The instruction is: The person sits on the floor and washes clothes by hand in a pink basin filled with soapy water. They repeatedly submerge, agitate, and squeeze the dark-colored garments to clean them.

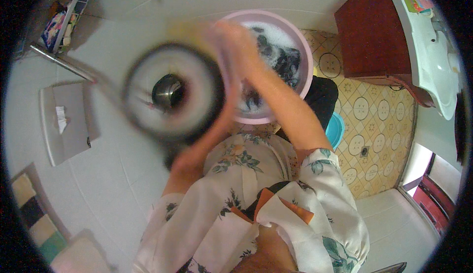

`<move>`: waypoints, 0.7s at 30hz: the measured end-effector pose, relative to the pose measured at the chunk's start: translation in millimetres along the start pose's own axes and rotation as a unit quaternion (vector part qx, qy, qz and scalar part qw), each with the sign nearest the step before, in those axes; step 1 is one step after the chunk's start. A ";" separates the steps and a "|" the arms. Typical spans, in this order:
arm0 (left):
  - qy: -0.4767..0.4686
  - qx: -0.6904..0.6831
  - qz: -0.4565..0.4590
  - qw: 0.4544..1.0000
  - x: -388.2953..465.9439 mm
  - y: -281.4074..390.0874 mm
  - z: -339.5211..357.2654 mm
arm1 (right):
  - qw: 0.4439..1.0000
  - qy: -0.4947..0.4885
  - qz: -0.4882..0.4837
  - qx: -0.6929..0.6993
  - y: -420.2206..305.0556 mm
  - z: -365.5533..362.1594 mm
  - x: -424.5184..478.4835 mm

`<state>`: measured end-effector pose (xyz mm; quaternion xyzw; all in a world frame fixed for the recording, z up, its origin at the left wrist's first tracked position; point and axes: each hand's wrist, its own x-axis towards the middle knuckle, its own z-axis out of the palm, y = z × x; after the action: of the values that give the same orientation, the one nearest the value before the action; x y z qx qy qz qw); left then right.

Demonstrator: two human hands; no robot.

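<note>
A pink plastic basin (309,59) holds sudsy water and dark wet fabric (286,62). My right hand (236,47), motion-blurred, is over the basin's left side; its grip cannot be made out. A large round whitish thing with a dark rim (218,99) and a shiny dark rounded part in its middle fills the left centre, too blurred to name. My left hand (218,125) lies along its lower right edge, blurred, and whether it holds that edge cannot be told. A yellow blur (184,31) shows above the round thing.
On the left wall are a wire rack (72,18) with items, a metal bar (63,62) and a tissue dispenser (68,125). A white washbasin (425,51) on a dark red cabinet (373,33) stands right. A blue basin (335,131) rests on the patterned floor near a drain (364,151).
</note>
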<state>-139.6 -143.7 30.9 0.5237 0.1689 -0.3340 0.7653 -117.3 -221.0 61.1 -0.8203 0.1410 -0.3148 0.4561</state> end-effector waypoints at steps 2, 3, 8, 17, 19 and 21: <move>0.055 0.045 0.033 0.997 -3.8 3.6 9.5 | 0.990 -0.031 0.136 0.025 32.9 -18.2 11.4; 0.076 0.074 0.049 0.993 -2.5 8.1 11.6 | 0.983 -0.024 0.173 0.054 56.8 -23.4 8.2; -0.047 0.286 0.135 0.947 33.3 35.0 -28.6 | 0.958 -0.058 0.244 -0.135 148.9 -71.4 -25.8; -0.126 0.735 0.196 0.637 73.8 -55.3 -39.7 | 0.893 -0.367 0.057 -0.256 123.4 -0.7 -84.6; -0.121 0.720 0.160 0.664 76.0 -51.1 -49.9 | 0.882 -0.375 0.145 -0.247 168.5 27.6 -90.1; -0.107 0.637 0.135 0.752 67.4 -38.3 -52.5 | 0.908 -0.330 0.119 -0.229 220.6 47.1 -106.7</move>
<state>-112.6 -127.0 -57.2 0.8682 -0.2382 -0.3107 0.3049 -155.8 -254.7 -183.1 -0.9363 0.1472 0.0716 0.3107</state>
